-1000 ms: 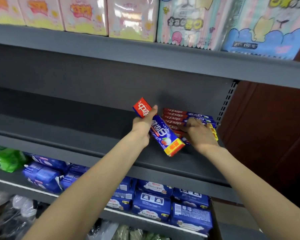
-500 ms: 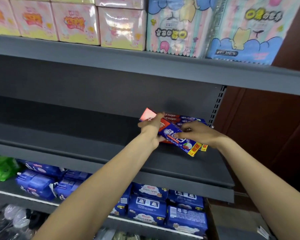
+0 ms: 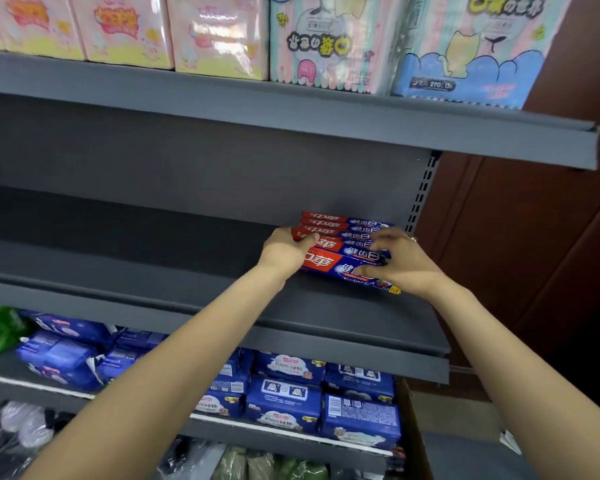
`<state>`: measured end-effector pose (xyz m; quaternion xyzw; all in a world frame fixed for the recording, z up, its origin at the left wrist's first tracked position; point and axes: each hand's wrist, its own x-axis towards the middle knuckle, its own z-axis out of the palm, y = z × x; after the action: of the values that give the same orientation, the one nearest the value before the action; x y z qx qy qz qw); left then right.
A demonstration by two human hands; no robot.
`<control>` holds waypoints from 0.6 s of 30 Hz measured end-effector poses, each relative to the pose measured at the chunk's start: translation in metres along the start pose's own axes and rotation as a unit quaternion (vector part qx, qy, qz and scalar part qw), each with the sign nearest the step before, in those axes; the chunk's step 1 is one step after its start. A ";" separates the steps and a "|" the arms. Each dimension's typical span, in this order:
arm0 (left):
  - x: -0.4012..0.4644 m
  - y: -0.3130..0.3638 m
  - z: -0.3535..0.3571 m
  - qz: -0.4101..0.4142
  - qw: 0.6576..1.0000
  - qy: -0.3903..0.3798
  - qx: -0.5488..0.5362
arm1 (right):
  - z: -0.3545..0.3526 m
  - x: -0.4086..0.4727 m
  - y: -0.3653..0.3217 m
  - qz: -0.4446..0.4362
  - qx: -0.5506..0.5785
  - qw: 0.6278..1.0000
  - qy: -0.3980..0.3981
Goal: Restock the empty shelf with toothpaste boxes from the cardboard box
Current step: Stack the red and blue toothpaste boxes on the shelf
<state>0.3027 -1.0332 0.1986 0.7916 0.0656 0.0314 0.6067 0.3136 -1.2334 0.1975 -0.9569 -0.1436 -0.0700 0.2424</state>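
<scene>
- The person is standing at the grey shelf (image 3: 187,271), both arms reaching in toward its right end, where a row of red-and-blue toothpaste boxes (image 3: 336,225) is lying flat — I am counting about 5, stepped one behind another back toward the rear panel.
- The left hand (image 3: 284,249) is curling round the red left ends of the boxes, fingers bent and closing on the front toothpaste box (image 3: 329,263).
- The right hand (image 3: 392,263) is resting over the blue right half of that same box, fingertips bent down and pinching its top face; the thumb is hidden, so I cannot tell how firmly it is holding.
- The front box is sitting on the shelf surface, touching the box behind it, its yellow end poking out past the right wrist.
- Most of the shelf to the left is lying bare, so in my judgement the restocking is only just starting.
- The cardboard box is barely showing — perhaps the brown edge at lower right, but I cannot tell.
- What could go wrong: the row is looking slightly fanned, so a lopsided push from 1 hand could be skewing the boxes or sliding the front one toward the shelf lip.
</scene>
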 end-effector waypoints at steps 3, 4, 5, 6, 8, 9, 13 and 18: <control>0.002 -0.006 0.006 -0.034 0.999 -0.011 0.004 | 0.009 0.000 0.003 -0.001 -0.010 1.000 0.012; 0.002 -0.008 0.008 -0.043 0.999 -0.013 0.003 | 0.010 -0.001 0.004 -0.001 -0.013 1.000 0.011; 0.003 -0.010 0.009 -0.047 0.999 -0.012 0.002 | 0.011 0.000 0.004 -0.001 -0.016 1.000 0.008; 0.004 -0.011 0.010 -0.050 0.999 -0.011 0.001 | 0.013 0.001 0.005 0.001 -0.018 1.000 0.004; 0.003 -0.013 0.011 -0.051 0.999 -0.003 0.001 | 0.015 0.001 0.006 0.004 -0.019 1.000 0.000; 0.003 -0.014 0.011 -0.045 0.999 0.002 0.002 | 0.016 0.000 0.005 0.004 -0.021 1.000 0.003; 0.002 -0.017 0.012 -0.037 0.999 0.011 0.012 | 0.018 -0.003 0.001 -0.001 -0.040 0.999 0.001; 0.003 -0.017 0.012 -0.031 0.999 0.011 0.033 | 0.017 -0.005 -0.003 -0.002 -0.053 0.999 -0.007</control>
<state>0.3062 -1.0398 0.1787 0.8087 0.0981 0.0188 0.5797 0.3091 -1.2234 0.1827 -0.9686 -0.1431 -0.0716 0.1902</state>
